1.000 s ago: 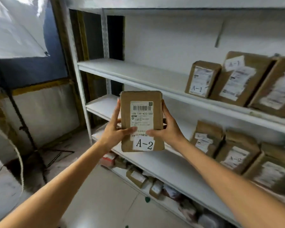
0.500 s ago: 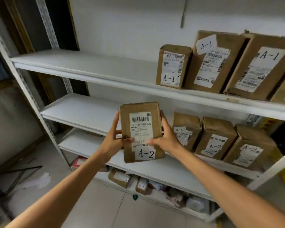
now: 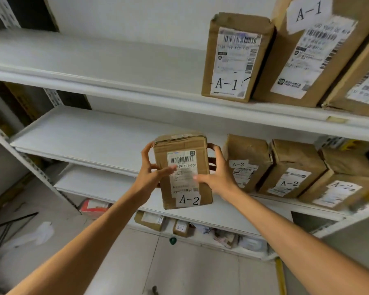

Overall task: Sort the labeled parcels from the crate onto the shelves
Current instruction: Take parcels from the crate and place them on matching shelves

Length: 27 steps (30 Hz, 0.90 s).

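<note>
— Where's the parcel?

— The A-2 parcel (image 3: 182, 171) is upright between both hands, in front of the middle shelf (image 3: 77, 133), just left of the A-2 row (image 3: 294, 169). The left hand (image 3: 151, 175) clasps its left edge, the right hand (image 3: 216, 175) its right, thumbs across the label.

— Anything unclear?

— The far-right A-1 boxes (image 3: 320, 50) are cut off, and the bottom shelf's clutter (image 3: 224, 235) is blurred.

— Changed since earlier?

— The shelves loom closer; the parcel is nearer the row.

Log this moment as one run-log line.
stage: placing | held: A-2 parcel | grip: left hand and right hand | target: middle shelf beside A-2 row
</note>
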Available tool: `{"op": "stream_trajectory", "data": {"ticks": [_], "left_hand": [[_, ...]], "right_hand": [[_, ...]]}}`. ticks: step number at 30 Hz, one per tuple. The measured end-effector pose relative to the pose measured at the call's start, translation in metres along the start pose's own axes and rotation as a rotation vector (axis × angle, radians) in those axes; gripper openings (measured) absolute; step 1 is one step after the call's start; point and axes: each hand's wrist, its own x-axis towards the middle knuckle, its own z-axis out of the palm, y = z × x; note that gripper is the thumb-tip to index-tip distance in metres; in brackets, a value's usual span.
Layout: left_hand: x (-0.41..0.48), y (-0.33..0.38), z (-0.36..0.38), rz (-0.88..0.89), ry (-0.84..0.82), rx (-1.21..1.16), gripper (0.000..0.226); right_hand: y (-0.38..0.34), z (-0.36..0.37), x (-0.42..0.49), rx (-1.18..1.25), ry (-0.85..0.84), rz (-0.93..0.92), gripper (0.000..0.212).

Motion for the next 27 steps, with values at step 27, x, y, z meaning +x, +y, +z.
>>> {"op": "stream_trajectory", "data": {"ticks": [27], "left_hand": [[0.135, -0.033, 0.027, -0.109, -0.119, 0.002, 0.089]], "right_hand": [[-0.003, 0.002, 0.063, -0.455, -0.006, 0.118, 0.093]]}}
